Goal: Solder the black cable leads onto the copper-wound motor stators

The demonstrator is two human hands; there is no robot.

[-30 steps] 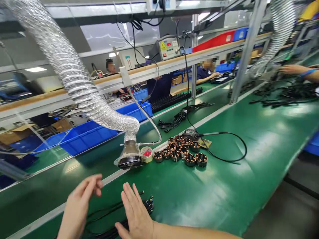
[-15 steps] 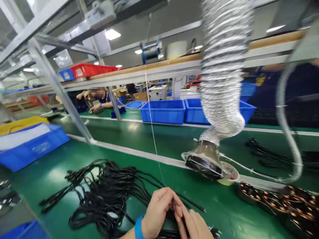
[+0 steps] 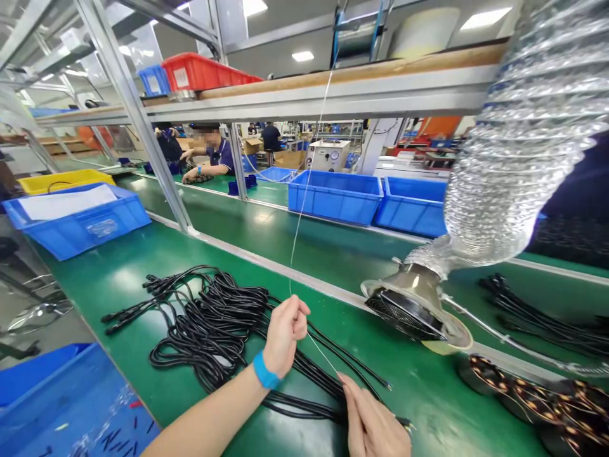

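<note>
A thin silvery solder wire [image 3: 299, 219] runs down from a spool [image 3: 356, 39] on the shelf to my left hand [image 3: 284, 336], which is closed around it and wears a blue wristband. Below that fist the wire stretches taut to my right hand [image 3: 373, 419], where thumb and fingertips pinch it. Beneath both hands lies a bundle of black cables [image 3: 223, 317] on the green bench [image 3: 190, 254]. Bare wire tips show at the cables' right ends, partly behind my right hand.
A fume extractor hood [image 3: 404, 304] hangs from a silver duct [image 3: 499, 165] at the right. Round parts with coppery spots [image 3: 528, 393] sit beyond my right hand. Blue bins [image 3: 335, 197] line the far side; another blue bin [image 3: 102, 222] stands left. Co-workers sit farther back.
My hands were close together and have moved apart, the left one up and to the left. A taut length of wire now shows between them. The view has shifted.
</note>
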